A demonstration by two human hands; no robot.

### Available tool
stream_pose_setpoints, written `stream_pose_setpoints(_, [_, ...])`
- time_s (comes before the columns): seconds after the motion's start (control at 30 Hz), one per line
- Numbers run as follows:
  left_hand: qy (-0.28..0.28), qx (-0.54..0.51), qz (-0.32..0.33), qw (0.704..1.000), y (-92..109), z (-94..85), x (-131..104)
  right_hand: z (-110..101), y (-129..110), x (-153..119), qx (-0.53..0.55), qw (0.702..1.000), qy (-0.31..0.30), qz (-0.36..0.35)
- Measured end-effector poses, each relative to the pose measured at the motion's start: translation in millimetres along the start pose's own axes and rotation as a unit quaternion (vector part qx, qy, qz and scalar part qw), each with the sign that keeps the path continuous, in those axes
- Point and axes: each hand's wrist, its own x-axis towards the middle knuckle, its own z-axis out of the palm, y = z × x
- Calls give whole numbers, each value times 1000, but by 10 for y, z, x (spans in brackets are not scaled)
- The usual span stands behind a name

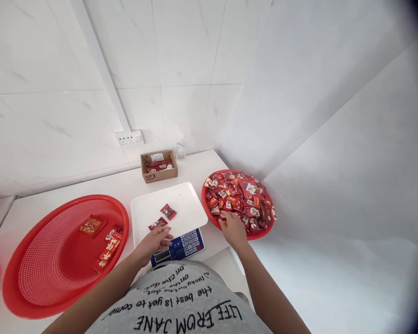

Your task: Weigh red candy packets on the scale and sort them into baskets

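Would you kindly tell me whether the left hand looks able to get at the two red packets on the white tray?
Probably yes: the left hand is close to the nearer packet on the white tray, and nothing visible covers the farther packet.

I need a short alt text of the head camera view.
A person's right hand is at a heap of red packets in a red basket, while the left hand is at the near edge of a white scale tray with two packets. Another red basket with a few packets stands at left; a cardboard box is behind the tray.
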Motion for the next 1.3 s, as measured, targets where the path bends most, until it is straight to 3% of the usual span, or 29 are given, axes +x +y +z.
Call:
stream_pose_setpoints(0.13, [-22, 48, 1, 999, -34, 25, -26, 14, 216, 57, -104, 993, -40, 48])
stream_pose_setpoints(0.4, [-11, 57, 7, 998, -79, -13, -19, 110, 261, 245, -126, 991, -33, 10])
stream_pose_setpoints(0.63, [-3, 47, 9, 999, -97, -76, -86, 134, 318, 308, 6, 999, 41, 1])
stream_pose_setpoints(0.83, [-7, 41, 9, 999, -106, -71, -96, 26, 349, 333, 155, 980, 119, 22])
stream_pose_setpoints(0.93, [-27, 45, 13, 999, -48, 14, -136, -16, 164, 268, 286, 956, 39, 44])
stream_pose_setpoints(1.03, [-52, 49, 29, 997, 26, 129, -172, 29, -171, 116, 422, 900, -113, 8])
stream_pose_setpoints(1.1, [-59, 45, 42, 996, 53, 195, -174, 98, -417, -13, 447, 868, -215, -14])
stream_pose_setpoints(1.2, [-53, 45, 51, 996, 41, 241, -149, 212, -716, -172, 406, 864, -292, -55])
stream_pose_setpoints(1.3, [-28, 58, 57, 996, -14, 219, -114, 306, -865, -206, 359, 880, -295, -103])
